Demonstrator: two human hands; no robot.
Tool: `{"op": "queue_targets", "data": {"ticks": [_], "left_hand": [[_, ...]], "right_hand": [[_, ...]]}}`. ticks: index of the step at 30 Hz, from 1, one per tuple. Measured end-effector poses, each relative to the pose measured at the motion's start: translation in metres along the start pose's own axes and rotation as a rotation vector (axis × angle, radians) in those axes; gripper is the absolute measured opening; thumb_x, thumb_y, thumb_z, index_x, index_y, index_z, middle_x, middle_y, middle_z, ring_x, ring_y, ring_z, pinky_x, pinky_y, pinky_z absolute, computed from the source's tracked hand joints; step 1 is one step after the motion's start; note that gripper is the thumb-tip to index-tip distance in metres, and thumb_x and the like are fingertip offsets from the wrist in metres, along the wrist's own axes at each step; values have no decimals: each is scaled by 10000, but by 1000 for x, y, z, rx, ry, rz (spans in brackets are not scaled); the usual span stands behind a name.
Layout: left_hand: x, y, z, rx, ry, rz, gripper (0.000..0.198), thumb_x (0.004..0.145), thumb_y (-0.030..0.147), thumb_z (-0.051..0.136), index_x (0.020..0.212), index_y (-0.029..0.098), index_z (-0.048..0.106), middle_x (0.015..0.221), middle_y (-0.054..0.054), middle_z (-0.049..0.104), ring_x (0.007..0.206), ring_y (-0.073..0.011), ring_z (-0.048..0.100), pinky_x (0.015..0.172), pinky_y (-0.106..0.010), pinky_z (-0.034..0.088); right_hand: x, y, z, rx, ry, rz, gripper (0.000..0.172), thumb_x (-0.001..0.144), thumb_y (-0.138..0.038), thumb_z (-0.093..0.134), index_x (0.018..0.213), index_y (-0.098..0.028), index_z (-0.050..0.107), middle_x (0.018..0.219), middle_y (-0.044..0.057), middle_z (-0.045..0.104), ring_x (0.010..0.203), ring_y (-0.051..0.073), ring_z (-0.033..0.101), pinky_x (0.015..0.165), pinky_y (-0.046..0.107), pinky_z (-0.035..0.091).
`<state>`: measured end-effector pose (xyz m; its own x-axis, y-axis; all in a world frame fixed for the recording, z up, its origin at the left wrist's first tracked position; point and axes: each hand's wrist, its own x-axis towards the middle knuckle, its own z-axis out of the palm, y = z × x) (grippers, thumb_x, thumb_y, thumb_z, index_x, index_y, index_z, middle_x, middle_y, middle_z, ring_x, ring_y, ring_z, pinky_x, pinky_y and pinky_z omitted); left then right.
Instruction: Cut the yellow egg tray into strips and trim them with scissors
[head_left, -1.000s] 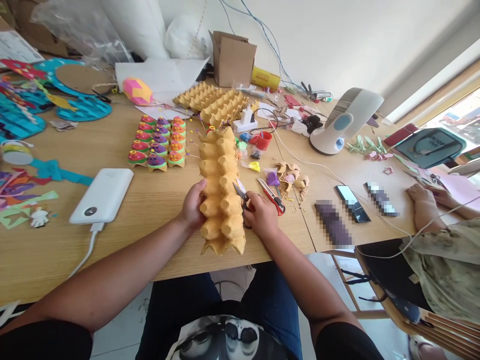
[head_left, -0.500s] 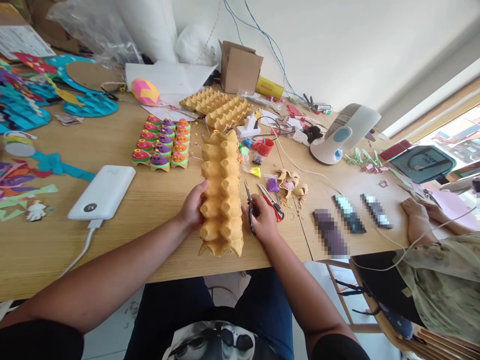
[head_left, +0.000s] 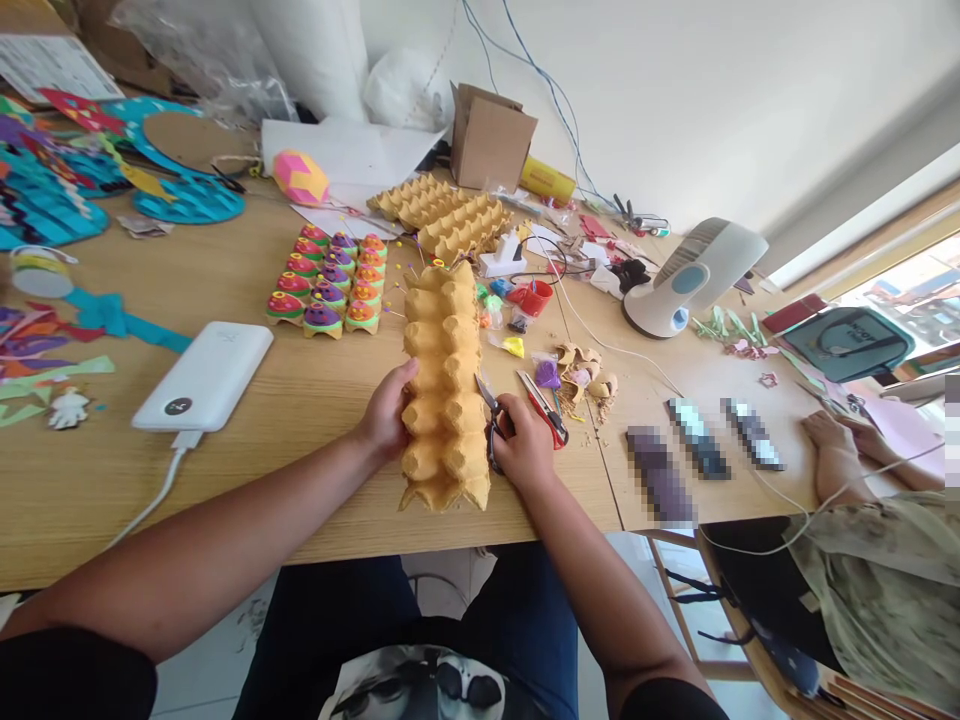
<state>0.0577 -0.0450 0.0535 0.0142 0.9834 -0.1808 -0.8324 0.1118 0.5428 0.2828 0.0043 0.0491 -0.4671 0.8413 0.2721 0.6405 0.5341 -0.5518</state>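
Long yellow-brown pulp egg tray (head_left: 444, 390): it is above the near middle of the pale wooden table (head_left: 315, 385), bumps upward; whether it rests on the wood, I cannot tell.
Long axis of the egg tray: it runs from near to far, between the two hands.
Left hand (head_left: 387, 412): it grips the left edge; I see the thumb there, while the other fingers are mostly hidden.
Right hand (head_left: 525, 445): its fingers are curled around the handles of dark-handled metal scissors (head_left: 488, 394); this hand is the nearer one to the right edge.
Blades: they point to the far left, with their tips at the right edge of the egg tray; if metal touches pulp, I cannot tell.
Right side: a red and black utility knife (head_left: 543, 405) lies just beside the right hand, and torn brown pulp pieces (head_left: 602, 385) lie farther right.
Far left: painted red, purple and orange egg cups (head_left: 328, 290) stand in rows.
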Motion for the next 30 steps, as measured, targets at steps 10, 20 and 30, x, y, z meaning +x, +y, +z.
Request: {"op": "queue_targets", "data": {"ticks": [10, 20, 30], "left_hand": [[-1, -2, 1, 4, 11, 22, 523, 923, 596, 822, 1328, 264, 831, 1045, -95, 902, 1259, -425, 850, 1037, -501, 720], [0, 1, 1, -25, -12, -12, 523, 935, 558, 816, 1376, 276, 820, 1025, -75, 905, 1214, -411, 871, 1026, -488, 729], [-5, 2, 17, 30, 92, -8, 506, 998, 524, 693, 1345, 172, 801, 1100, -138, 908, 1205, -393, 875, 1001, -475, 737]], "right_hand": [[0, 3, 3, -69, 9, -17, 325, 976, -286, 758, 1289, -236, 828, 833, 26, 778, 767, 235, 702, 714, 298, 474], [-1, 5, 2, -21, -22, 65, 329, 997, -401, 725, 1272, -248, 823, 846, 35, 806, 743, 242, 710, 708, 309, 481], [-1, -1, -5, 53, -28, 11, 389, 954, -417, 684, 1283, -231, 774, 912, 44, 806, 819, 251, 719, 734, 315, 501]]}}
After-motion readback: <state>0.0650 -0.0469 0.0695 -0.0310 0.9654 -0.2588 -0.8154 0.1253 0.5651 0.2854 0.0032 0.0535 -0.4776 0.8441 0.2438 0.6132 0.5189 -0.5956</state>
